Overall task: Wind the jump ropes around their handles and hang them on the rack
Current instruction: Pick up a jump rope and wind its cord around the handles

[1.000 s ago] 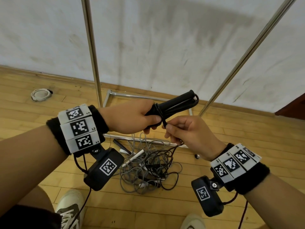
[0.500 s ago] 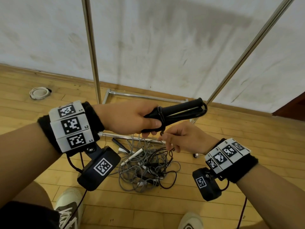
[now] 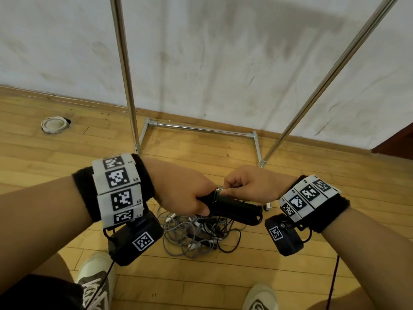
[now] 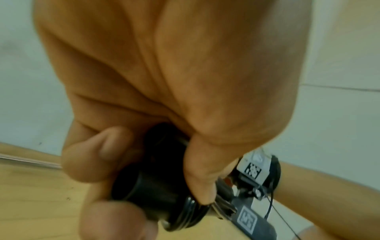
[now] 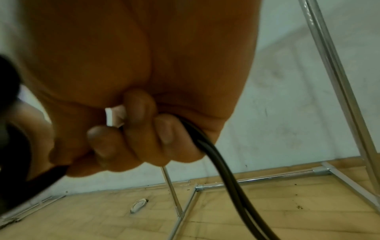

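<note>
Between your two wrists, your left hand point(image 3: 186, 193) is curled tight round the black handles point(image 3: 232, 208), thumb and fingers wrapped over the end nearest you; the left wrist view shows turns of cord banded round that end. Your right hand point(image 3: 250, 186) pinches the black cord point(image 5: 207, 146) close to where it meets the handles, its fingers bunched round it together with a small white piece point(image 5: 113, 117) that you cannot identify from here. The bundle hangs roughly level, above the tangle of grey and black ropes point(image 3: 196, 233) on the wooden floor point(image 3: 44, 153).

You seem to be finishing the wrap, so keep the cord taut as you bring it round, lay each turn touching the last, and hold the earlier turns down with your left thumb so none slips off the end. Tuck the tail under a tight turn before you let go; a loose tail would likely unwind the lot.

Just beyond your hands stands the metal rack point(image 3: 125, 70), its uprights rising out of view, so the hanging bar cannot be seen. Over by the wall lies a white coil point(image 3: 53, 124), well apart from the pile.
</note>
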`<state>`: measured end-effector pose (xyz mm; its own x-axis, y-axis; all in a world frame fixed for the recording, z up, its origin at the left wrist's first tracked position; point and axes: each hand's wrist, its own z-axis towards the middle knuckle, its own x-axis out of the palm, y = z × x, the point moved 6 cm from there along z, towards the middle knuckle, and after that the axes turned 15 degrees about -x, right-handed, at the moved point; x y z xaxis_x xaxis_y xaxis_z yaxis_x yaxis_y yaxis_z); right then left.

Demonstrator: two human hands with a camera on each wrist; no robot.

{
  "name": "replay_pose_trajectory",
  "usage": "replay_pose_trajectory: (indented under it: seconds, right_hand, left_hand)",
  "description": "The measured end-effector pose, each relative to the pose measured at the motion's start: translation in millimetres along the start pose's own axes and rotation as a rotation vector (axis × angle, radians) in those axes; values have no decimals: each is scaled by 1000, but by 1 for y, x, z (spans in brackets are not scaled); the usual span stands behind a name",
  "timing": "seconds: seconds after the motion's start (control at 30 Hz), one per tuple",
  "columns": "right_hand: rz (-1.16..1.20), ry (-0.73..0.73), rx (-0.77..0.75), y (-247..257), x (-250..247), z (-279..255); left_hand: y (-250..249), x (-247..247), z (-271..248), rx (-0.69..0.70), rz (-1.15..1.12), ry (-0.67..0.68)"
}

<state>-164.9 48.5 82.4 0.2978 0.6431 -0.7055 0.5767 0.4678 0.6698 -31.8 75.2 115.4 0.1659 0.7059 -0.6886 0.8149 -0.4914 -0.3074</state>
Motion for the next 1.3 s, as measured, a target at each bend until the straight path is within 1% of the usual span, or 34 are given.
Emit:
replay_pose_trajectory:
  seconds: [0.1,0.17,0.3,0.4,0.5,0.6,0.67,0.7,0.8,0.87,0.97,1.03,1.1,1.17,1.3]
  right_hand:
    - [-76,31,41,4,2,6]
    - [-76,16,87,6,2,12]
    - [103,-70,189,10,-9,14]
    - [187,-104,180,16,-14,13]
    - [161,-215,145,23,-18,16]
    - [39,-421,126,24,-23,19]
    - [-35,-577,100,24,-27,18]
    - [-35,-631,78,25,-28,18]
    - [109,-747,7,27,-28,16]
    - [161,-823,2,29,-30,11]
    - [73,-837,11,33,-33,7]
    - [63,-843,-31,36,-34,6]
    - [82,-864,-77,38,-35,3]
    - [122,-868,-80,38,-34,3]
    - [305,-861,-85,37,-31,5]
  left_hand:
    - [-2,10,12,-43,105,-7]
    - [1,14,19,-86,129,-26]
    - [13,7,24,-171,120,-146]
    - [23,-1,27,-230,79,-218]
    - [31,-5,29,-268,19,-267]
    - [37,-14,30,-287,-78,-367]
    - [41,-25,28,-288,-157,-453]
    - [44,-30,27,-284,-193,-491]
    - [48,-44,22,-274,-308,-596]
    - [48,-50,19,-256,-376,-669]
    - [44,-56,13,-191,-497,-714]
    - [40,-59,9,-142,-529,-719]
    - [37,-61,5,-122,-535,-728]
    - [37,-63,3,-115,-544,-727]
    - [37,-64,-1,-85,-568,-720]
